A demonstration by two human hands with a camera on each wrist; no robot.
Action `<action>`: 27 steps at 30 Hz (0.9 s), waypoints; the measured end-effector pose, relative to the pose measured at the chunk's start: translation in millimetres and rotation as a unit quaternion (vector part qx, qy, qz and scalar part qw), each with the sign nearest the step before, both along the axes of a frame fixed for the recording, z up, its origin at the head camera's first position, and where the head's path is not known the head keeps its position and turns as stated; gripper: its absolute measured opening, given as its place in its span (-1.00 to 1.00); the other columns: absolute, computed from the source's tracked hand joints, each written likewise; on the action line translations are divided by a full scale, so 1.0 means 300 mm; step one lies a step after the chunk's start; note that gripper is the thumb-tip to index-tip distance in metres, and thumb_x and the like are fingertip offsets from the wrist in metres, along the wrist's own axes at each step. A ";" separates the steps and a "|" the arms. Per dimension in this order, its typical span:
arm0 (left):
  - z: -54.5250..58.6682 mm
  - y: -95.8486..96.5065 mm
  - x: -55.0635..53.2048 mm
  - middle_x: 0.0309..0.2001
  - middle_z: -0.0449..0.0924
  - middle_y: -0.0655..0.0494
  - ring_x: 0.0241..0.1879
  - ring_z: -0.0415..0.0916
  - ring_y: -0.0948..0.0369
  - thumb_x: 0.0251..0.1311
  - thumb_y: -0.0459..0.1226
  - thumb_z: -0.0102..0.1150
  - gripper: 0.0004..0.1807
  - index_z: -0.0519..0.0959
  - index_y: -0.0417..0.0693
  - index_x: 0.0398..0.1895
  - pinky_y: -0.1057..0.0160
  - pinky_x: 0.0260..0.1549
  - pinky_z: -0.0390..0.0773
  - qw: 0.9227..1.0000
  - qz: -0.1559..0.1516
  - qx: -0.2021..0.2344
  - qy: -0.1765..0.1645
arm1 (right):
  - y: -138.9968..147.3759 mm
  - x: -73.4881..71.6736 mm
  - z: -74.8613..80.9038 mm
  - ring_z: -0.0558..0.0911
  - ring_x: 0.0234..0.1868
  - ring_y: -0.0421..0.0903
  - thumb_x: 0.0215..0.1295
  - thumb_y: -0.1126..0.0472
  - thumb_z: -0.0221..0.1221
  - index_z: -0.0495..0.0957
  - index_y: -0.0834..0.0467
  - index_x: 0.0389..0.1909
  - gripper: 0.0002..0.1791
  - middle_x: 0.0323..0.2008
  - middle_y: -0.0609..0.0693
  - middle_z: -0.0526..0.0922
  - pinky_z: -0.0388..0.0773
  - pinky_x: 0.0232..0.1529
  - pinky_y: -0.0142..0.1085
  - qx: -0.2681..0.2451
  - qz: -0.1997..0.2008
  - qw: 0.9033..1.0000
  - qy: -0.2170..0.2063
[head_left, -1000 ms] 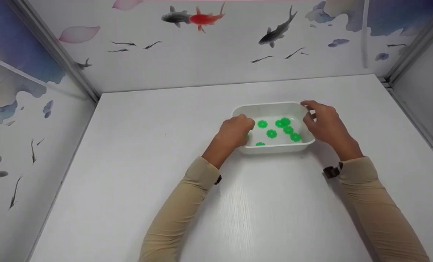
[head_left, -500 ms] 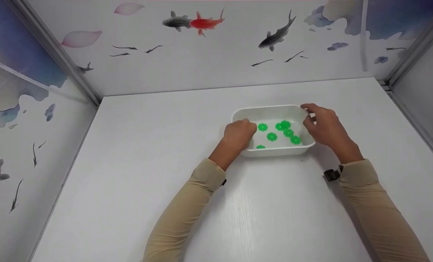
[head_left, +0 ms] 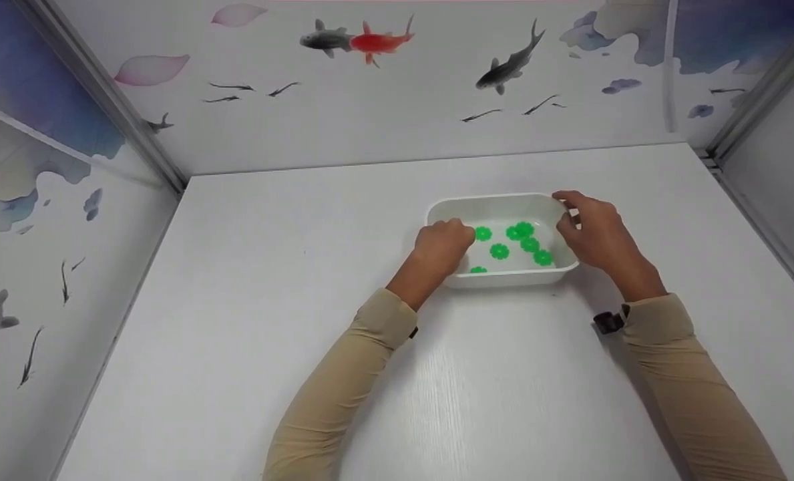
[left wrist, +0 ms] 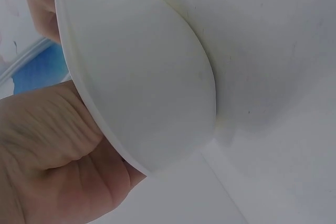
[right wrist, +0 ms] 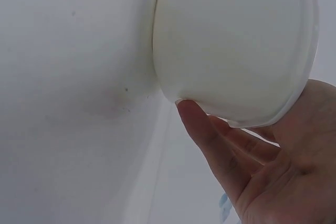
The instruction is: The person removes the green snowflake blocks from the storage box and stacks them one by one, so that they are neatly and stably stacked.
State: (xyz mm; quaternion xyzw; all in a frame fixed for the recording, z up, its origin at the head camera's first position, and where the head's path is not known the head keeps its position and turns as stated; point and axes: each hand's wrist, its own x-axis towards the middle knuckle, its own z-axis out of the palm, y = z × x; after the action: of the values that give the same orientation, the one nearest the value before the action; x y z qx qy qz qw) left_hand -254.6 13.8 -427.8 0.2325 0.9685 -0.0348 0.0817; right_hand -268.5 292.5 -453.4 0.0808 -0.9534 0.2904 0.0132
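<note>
2 arms enter from the lower edge of the head view in tan sleeves (head_left: 684,381), both forearms angled in toward a white tub (head_left: 517,279). The left hand (head_left: 442,246) is above the tub's left end, back of the hand up, wrist bent over the near-left rim; the left wrist view shows its fingers folded behind that rim. The fingertips are hidden, so cannot tell whether they pinch anything. The right hand (head_left: 596,230) grips the tub's right end: thumb at the rim, index finger at the far-right corner; in the right wrist view 1 fingertip presses the outer wall. A black device (head_left: 608,323) sits at the right cuff. The tub is upright on the tabletop, right of centre and toward the back. On its floor, 7 green flower-shaped pieces (head_left: 499,251) are visible: 4 in a touching or overlapping chain on the right, 3 apart, 1 of these partly cut off by the near wall. Surface: white table (head_left: 236,300), faint grain, a few small dark specks, soft shadows by the arms. Room: a white back wall (head_left: 270,140) printed with black and red fish (head_left: 376,43), pink petals and blue-violet washes; side walls left and right, metal rails (head_left: 123,107) at the corners.
</note>
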 end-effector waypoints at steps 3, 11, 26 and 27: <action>0.002 -0.001 -0.002 0.11 0.73 0.05 -0.05 0.63 0.15 0.52 -0.32 0.27 -0.69 0.69 0.06 0.25 0.15 0.08 0.77 1.000 -0.002 -0.001 -0.001 | -0.003 0.000 0.002 0.68 0.24 0.30 0.62 0.26 0.00 0.37 0.15 0.59 -0.43 0.41 0.36 0.55 0.74 0.11 0.22 0.000 -0.003 1.000 -0.004; -0.002 0.003 -0.010 0.11 0.73 0.06 -0.06 0.62 0.16 0.49 -0.31 0.32 -0.63 0.67 0.09 0.30 0.18 0.12 0.75 1.000 -0.005 -0.011 0.008 | 0.000 0.000 0.005 0.66 0.24 0.30 0.62 0.26 0.02 0.35 0.14 0.60 -0.42 0.43 0.35 0.54 0.73 0.16 0.23 -0.009 -0.007 1.000 -0.008; -0.005 0.005 -0.012 0.11 0.73 0.07 -0.03 0.63 0.16 0.42 -0.30 0.41 -0.62 0.68 0.06 0.26 0.17 0.17 0.75 1.000 -0.009 -0.013 0.010 | -0.002 0.004 -0.007 0.66 0.26 0.32 0.62 0.26 -0.02 0.35 0.14 0.60 -0.43 0.42 0.38 0.55 0.71 0.16 0.24 -0.010 -0.009 1.000 -0.001; -0.005 0.006 -0.012 0.11 0.72 0.07 -0.03 0.63 0.16 0.41 -0.30 0.42 -0.62 0.68 0.06 0.26 0.17 0.17 0.75 1.000 -0.010 -0.009 0.009 | -0.001 0.005 -0.007 0.66 0.26 0.32 0.63 0.26 -0.02 0.35 0.14 0.60 -0.43 0.42 0.38 0.54 0.71 0.17 0.24 -0.011 -0.010 1.000 -0.002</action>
State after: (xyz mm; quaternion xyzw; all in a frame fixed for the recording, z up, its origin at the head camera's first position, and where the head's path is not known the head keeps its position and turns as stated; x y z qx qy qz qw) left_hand -258.2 15.5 -429.4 0.2407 0.9666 -0.0469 0.0743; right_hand -267.1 292.2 -455.6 0.0703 -0.9509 0.3011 0.0147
